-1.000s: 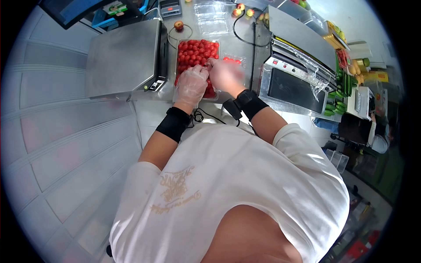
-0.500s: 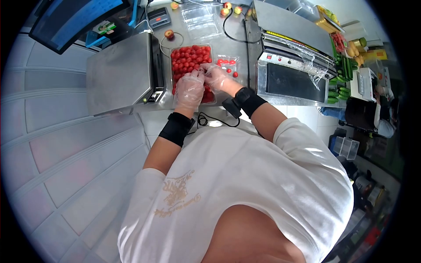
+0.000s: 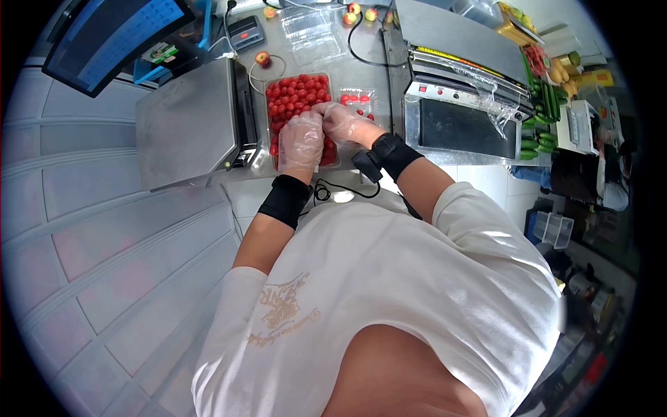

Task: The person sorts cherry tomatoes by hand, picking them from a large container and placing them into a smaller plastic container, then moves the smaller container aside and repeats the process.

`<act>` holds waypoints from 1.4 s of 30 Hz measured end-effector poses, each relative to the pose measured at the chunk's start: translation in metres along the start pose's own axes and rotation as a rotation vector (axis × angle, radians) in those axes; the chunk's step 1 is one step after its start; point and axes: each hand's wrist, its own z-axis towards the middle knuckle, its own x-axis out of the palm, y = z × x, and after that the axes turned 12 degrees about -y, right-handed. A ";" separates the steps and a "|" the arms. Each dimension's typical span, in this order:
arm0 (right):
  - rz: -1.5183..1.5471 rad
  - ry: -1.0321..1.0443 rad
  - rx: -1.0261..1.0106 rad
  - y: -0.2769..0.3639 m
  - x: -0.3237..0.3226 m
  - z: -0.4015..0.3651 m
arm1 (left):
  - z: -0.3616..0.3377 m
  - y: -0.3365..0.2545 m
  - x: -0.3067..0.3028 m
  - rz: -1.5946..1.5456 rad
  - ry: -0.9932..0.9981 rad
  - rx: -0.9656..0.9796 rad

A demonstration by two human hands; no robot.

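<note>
A clear box full of red cherry tomatoes stands on the steel counter. Over its near half, my left hand is closed in a thin see-through glove, fingers curled inward. Similarly gloved, my right hand meets it from the right with bent, pinched fingertips. The fingertips of both hands come together above the tomatoes, and what they hold is hidden. Just beyond my right hand lies a small clear tray with several cherry tomatoes in it; my hand covers part of its near side.
A steel-topped machine sits left of the box, below a monitor. To the right is a film wrapping machine. Clear empty trays, an apple and cables lie behind. Cucumbers are at the far right.
Both hands stay together over the tomato box, with small finger movements. My right hand now hides more of the small tray's near side. The whole view has shifted slightly.
</note>
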 end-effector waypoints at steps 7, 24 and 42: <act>-0.114 -0.032 -0.106 -0.005 0.000 0.002 | 0.003 -0.002 -0.003 -0.039 0.012 -0.051; -0.374 -0.073 -0.099 -0.003 0.009 0.010 | 0.000 0.000 -0.050 -0.317 -0.289 -0.357; 1.228 -0.010 0.749 -0.035 -0.008 0.012 | -0.023 0.019 -0.042 -0.297 -0.373 -0.456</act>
